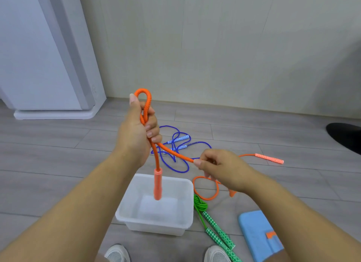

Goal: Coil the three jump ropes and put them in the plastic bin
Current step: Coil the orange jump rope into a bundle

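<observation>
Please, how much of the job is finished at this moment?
Done: the green rope lies bundled on the floor beside the bin, but no rope lies in the bin. In hand: the left hand grips a loop of the orange rope; the right hand pinches it further along. Left: the blue rope lies loose on the floor.

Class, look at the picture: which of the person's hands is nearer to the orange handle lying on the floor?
Right. The right hand, pinching the orange rope, is just left of the floor handle; the left hand grips that rope farther left, above the bin.
</observation>
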Demonstrator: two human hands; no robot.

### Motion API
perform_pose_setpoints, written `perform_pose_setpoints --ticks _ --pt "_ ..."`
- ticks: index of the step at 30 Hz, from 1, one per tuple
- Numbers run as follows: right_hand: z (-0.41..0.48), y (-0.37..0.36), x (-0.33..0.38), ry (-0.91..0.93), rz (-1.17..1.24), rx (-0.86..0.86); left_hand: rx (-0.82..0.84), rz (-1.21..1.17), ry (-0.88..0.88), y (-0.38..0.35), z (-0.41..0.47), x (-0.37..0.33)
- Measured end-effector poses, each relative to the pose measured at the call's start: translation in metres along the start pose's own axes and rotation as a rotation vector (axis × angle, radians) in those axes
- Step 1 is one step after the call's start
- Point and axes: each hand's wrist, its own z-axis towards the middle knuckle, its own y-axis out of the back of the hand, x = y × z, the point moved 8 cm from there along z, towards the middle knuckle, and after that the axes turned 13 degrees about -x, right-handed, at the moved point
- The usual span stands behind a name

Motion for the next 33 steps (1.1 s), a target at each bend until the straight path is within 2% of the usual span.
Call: perform_pose_setpoints --ticks 5,10,15,20,23,29,33 --pt "-0.002 0.020 -0.015 -0.008 -0.142 -0.021 -0.107 0.010 -0.041 0.025 0.007 -0.017" --pt "0.000 0.024 -0.008 0.051 -0.196 -0.092 -0.168 0.171 -0.055 0.033 0.009 -0.011" --pt "0.001 0.029 0.031 0.226 -0.017 -0.186 -0.135 0.353 -0.066 0.025 0.005 0.001" --pt "0.006 0.024 0.057 0.285 0.183 -0.180 -0.003 0.513 -0.034 0.007 -0.005 0.021" --pt "0.015 0.029 0.066 0.281 0.293 -0.261 0.092 0.546 -0.010 -0.007 -0.014 0.031" --pt "0.026 0.050 0.067 0.200 0.507 -0.495 0.176 0.527 0.052 -0.024 -0.026 0.042" --pt "0.030 0.045 0.069 0.159 0.558 -0.441 0.226 0.582 0.052 -0.024 -0.027 0.049"
